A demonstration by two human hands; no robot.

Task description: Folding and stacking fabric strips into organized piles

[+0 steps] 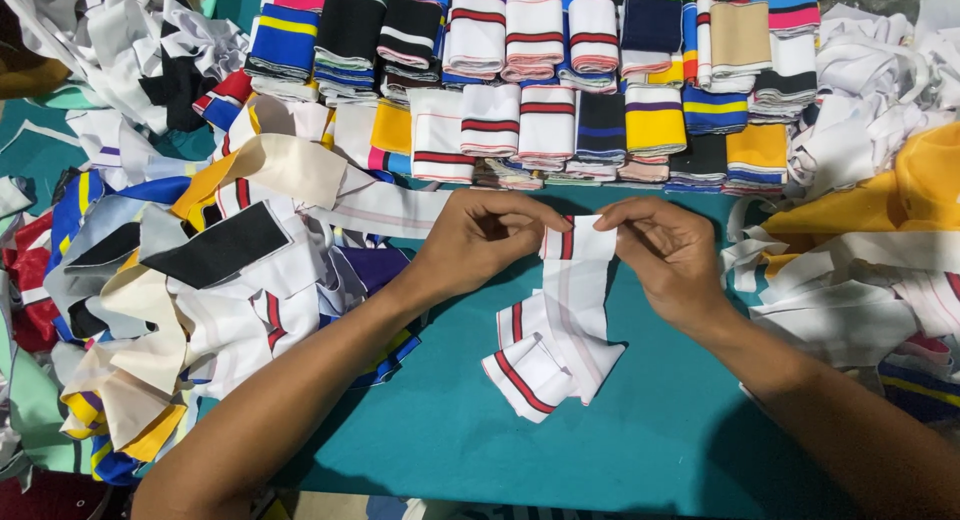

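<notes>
My forearms cross the teal table [480,450] to where my left hand [478,242] and right hand [668,252] pinch the top edge of a white rib strip with red stripes [560,330] hanging between them, so I'd keep its edges aligned, I judge.

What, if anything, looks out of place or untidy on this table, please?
Loose strips lie tangled at the left, unlike the neat folded stacks behind. The white strip both hands hold trails crumpled onto the teal table.
</notes>
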